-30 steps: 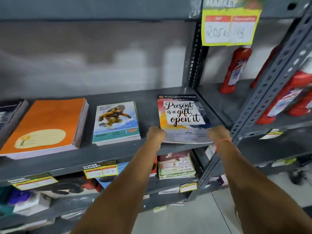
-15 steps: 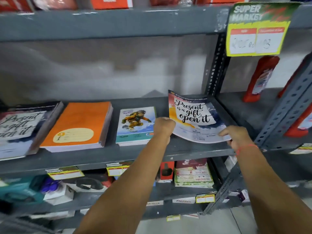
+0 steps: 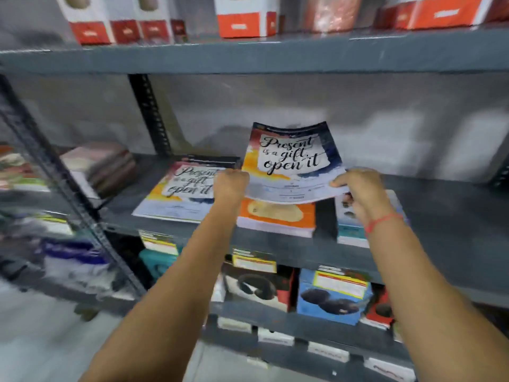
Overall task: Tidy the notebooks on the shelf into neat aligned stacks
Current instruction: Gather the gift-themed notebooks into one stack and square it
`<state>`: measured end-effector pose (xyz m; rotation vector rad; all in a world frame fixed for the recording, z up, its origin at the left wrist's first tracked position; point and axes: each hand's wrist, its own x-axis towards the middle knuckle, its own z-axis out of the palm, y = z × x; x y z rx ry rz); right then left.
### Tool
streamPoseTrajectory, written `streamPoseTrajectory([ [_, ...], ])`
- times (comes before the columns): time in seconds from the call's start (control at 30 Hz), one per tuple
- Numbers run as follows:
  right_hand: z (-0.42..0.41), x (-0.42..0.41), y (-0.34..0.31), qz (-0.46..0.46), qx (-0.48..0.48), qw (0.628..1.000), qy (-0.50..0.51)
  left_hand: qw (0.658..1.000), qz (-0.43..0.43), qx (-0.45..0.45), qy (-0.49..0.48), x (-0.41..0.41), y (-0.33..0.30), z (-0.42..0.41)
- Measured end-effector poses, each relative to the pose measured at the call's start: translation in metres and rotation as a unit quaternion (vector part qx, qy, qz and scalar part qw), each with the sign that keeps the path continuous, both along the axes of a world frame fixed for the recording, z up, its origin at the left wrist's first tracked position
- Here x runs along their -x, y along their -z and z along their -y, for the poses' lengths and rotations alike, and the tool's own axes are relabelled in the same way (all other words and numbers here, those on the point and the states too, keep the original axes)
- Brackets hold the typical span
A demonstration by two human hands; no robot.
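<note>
**op_remote:** Since half a second ago, when that "Present is a gift, open it" notebook (image 3: 293, 161) was barely tilted up off the right end of the shelf board (image 3: 440, 244), it's come fully off and travelled left. Both of the person's hands have it by the near edge: left hand (image 3: 230, 186) clenched round the left corner, right hand (image 3: 360, 192) pinching the right corner with the thumb on top. It's in the air, far edge tipped up, over the orange notebook (image 3: 276, 216).

**shelfwatcher:** so where's it headed?

**op_remote:** My guess is the matching stack (image 3: 180, 193) just left of the left hand, same cover, lying flat. Means the stray is getting merged with its own kind, so one pile fewer to square up. Not landed yet though. The teal-edged notebook (image 3: 347, 227) sits mostly hidden behind the right wrist.

**shelfwatcher:** anything boxed up around there?

**op_remote:** Below the board, nearest me, a blue box (image 3: 330, 299) and a dark one (image 3: 256, 288) printed with what look like headphones; contents not visible. Further back on the left, a blurry pile of brownish books (image 3: 107, 166). Up top, red-and-white cartons (image 3: 242, 17), shut.
</note>
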<state>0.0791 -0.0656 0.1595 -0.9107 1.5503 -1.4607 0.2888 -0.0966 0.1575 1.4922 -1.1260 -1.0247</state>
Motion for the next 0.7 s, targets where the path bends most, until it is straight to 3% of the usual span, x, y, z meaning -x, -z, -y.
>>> streamPoseTrajectory([
  [0.2, 0.041, -0.158, 0.028, -0.034, -0.019, 0.997, -0.064, 0.990, 0.053, 0.005, -0.128, -0.157, 0.029, 0.040],
  [0.4, 0.063, -0.233, 0.063, -0.067, -0.034, 0.996, -0.052, 0.995, 0.054, 0.001, -0.089, -0.230, 0.063, 0.069],
  [0.6, 0.074, -0.249, 0.102, -0.109, -0.082, 0.989, -0.054, 0.982, 0.160, -0.054, -0.082, -0.258, 0.094, 0.074],
  [0.7, 0.070, -0.253, 0.119, -0.117, -0.070, 0.990, -0.046, 0.995, 0.087, -0.021, -0.037, -0.265, 0.113, 0.075],
])
